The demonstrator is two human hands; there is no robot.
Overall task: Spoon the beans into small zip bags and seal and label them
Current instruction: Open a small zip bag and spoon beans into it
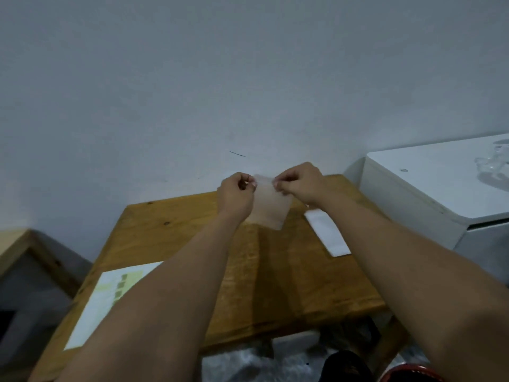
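Both hands pinch the top edge of a small see-through zip bag [271, 209]: the left hand [236, 198] nips its left corner between curled fingers and thumb, and the right hand [300, 186] nips the right corner the same way, the two hands close together with only the bag's mouth between them. The bag hangs from these pinches, tilted a little, lifted above the far edge of a wooden table [278, 277], and the picture is too blurred to tell whether its mouth is sealed. Both bare forearms stretch out over the tabletop. On the table to the right, partly under the right wrist, lies a white strip of paper [329, 235]. At the near left a white sheet with small greenish squares [108, 296] lies flat, partly covered by the left forearm. A white cabinet [429, 186] stands just beside the table on the right, against a plain grey wall [192, 78].
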